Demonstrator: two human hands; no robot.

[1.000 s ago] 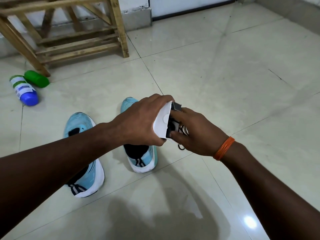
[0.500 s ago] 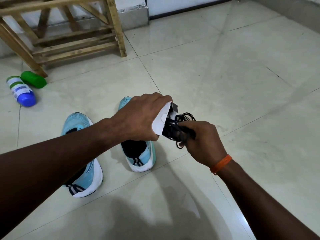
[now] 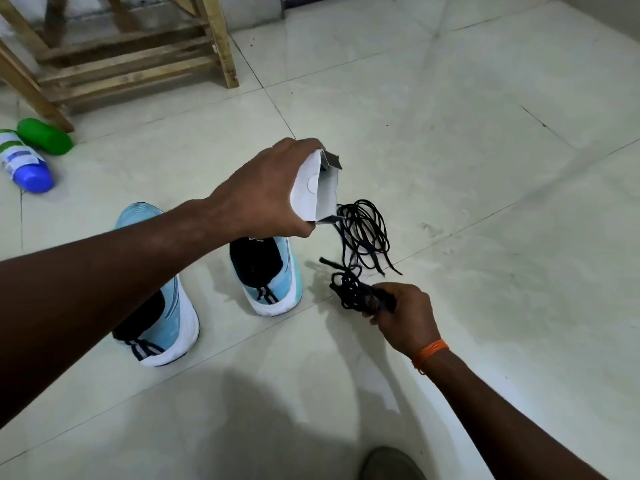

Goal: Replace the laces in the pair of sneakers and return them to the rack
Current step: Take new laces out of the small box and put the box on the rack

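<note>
Above floor [image 3: 450, 150] | left hand [image 3: 263, 192] grips white carton [image 3: 311, 192], mouth rightward | right hand [image 3: 405, 317] pinches black laces [image 3: 349, 289], strands running carton-to-hand | sneakers [image 3: 273, 282] on floor, long axes parallel, toes toward rack [image 3: 121, 69]

It looked like a home to me, some hall or entry corner. I stood on a floor [image 3: 450, 133] of large pale glossy tiles with thin dark joints. At the far left a rough wooden rack [image 3: 131, 60] stood by a wall [image 3: 254, 10], a green bottle [image 3: 45, 136] and a blue bottle [image 3: 26, 166] lay beside its leg, and sneakers [image 3: 273, 282] sat near me on the tiles.
</note>
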